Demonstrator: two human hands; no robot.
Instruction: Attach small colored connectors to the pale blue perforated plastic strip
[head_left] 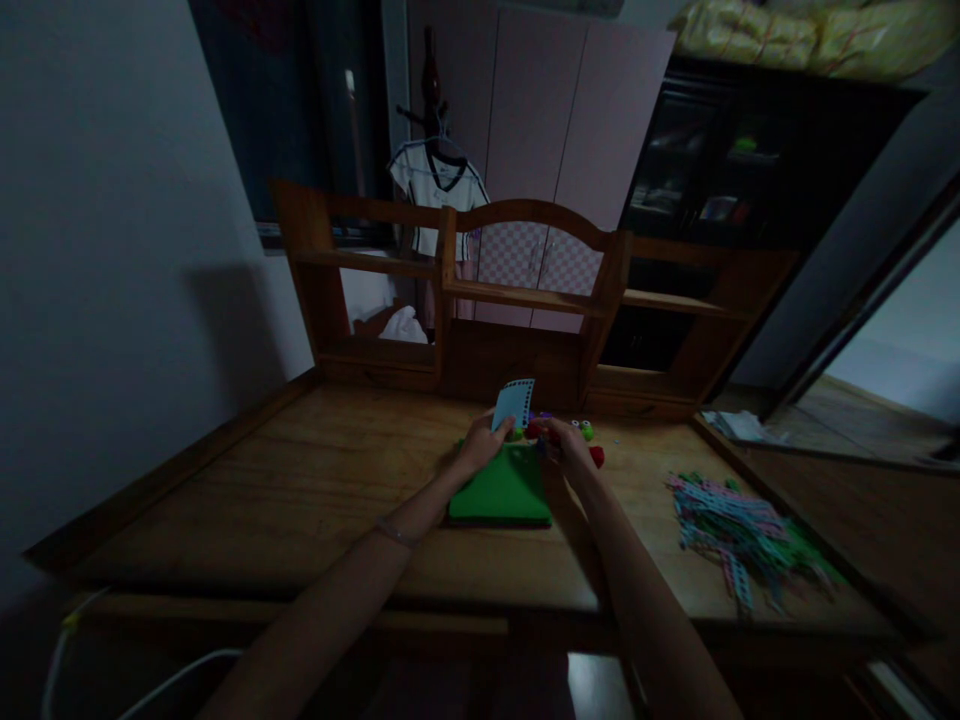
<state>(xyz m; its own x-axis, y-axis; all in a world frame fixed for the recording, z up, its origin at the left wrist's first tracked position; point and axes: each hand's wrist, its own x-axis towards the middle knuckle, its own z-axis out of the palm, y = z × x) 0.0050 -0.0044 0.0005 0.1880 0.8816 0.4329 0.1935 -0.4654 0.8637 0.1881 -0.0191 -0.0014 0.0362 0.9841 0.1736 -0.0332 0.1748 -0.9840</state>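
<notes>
My left hand [482, 443] pinches a light blue sheet [511, 402] with a row of dark holes or dots along its edge, held tilted above the desk. Close on its right, my right hand [562, 445] has its fingers drawn together around something small and dark that I cannot make out. Red pieces [597, 456] show beside that hand. Below both hands lies a flat green stack of sheets [502, 490]. Just beyond the fingers sits a small green piece with round white eyes [586, 430], near some purple pieces [540, 414].
A loose heap of pink, blue and green strips [739, 530] covers the right end of the wooden desk [300, 470]. Along the back rises a wooden shelf unit [525, 295]. Behind it hangs a white shirt [439, 180]. The room is dim.
</notes>
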